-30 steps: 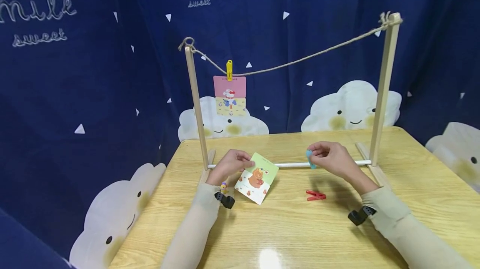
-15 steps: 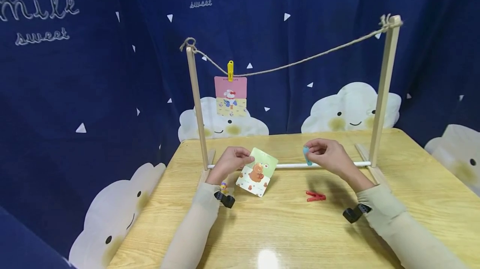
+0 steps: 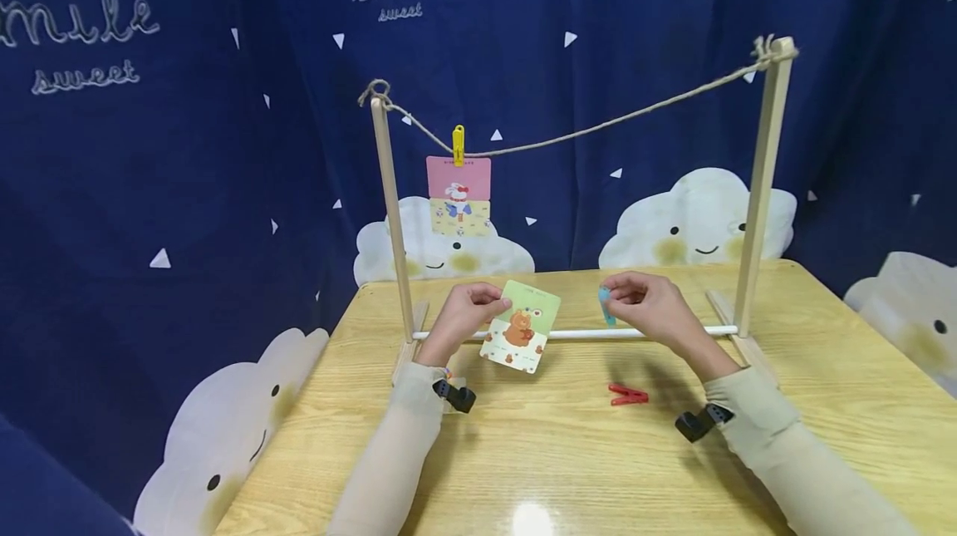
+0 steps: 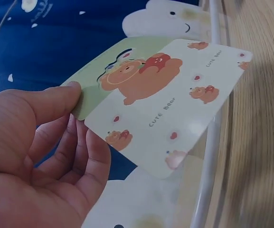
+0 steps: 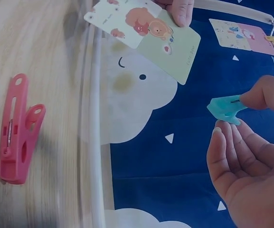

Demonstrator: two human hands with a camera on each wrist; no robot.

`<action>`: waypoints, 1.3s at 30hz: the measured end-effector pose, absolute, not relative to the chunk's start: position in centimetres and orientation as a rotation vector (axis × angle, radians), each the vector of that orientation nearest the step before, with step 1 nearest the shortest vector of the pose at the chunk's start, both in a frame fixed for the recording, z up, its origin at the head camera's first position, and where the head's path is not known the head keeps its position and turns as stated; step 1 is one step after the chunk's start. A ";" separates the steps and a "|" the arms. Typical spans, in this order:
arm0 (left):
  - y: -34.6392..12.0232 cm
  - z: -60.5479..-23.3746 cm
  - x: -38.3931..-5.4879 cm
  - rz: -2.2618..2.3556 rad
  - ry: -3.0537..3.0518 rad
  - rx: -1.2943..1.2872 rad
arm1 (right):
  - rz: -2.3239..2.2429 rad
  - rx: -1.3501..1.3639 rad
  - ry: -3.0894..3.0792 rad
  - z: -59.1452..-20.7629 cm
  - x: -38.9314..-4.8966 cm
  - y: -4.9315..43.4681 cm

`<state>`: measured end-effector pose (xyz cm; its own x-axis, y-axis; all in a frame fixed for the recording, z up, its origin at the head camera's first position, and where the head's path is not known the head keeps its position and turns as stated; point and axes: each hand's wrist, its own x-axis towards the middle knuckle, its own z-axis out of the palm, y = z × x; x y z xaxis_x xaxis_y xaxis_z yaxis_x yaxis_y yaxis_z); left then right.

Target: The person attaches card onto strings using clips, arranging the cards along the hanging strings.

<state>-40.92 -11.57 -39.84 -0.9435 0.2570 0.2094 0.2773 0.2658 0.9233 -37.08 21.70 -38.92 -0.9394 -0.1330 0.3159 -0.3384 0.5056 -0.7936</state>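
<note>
My left hand [image 3: 465,317] pinches a green and white bear card [image 3: 520,328] by its left edge, thumb over the printed face. In the left wrist view the card [image 4: 160,104] shows a large brown bear and the words "CUTE BEAR". To the right, my right hand [image 3: 652,308] holds a light blue clothespin [image 3: 606,306] between thumb and fingers; the right wrist view shows the clothespin [image 5: 226,107] by its rear end. Card and clothespin are both held up off the table, apart from each other. A red clothespin [image 3: 628,395] lies on the table below the right hand.
A twine line [image 3: 591,127] sags between two wooden posts [image 3: 764,187], joined low down by a white rod [image 3: 583,334]. From the line hangs a pink and yellow rabbit card [image 3: 459,197], clipped by a yellow clothespin [image 3: 458,145]. Behind the wooden table [image 3: 553,453] hangs a dark blue curtain.
The left hand has raised the bear card and turned it more upright. My right hand has moved slightly up and left with the blue clothespin. The red clothespin stays put.
</note>
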 end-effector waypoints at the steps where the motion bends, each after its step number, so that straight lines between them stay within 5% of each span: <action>1: -11.6 -39.8 -40.9 -1.815 -2.478 -0.528 | 1.409 0.407 -2.529 -38.9 -37.0 21.7; 39: -9.6 -36.1 -40.6 -1.903 -2.186 -0.498 | 1.439 0.485 -2.427 -37.6 -35.6 20.7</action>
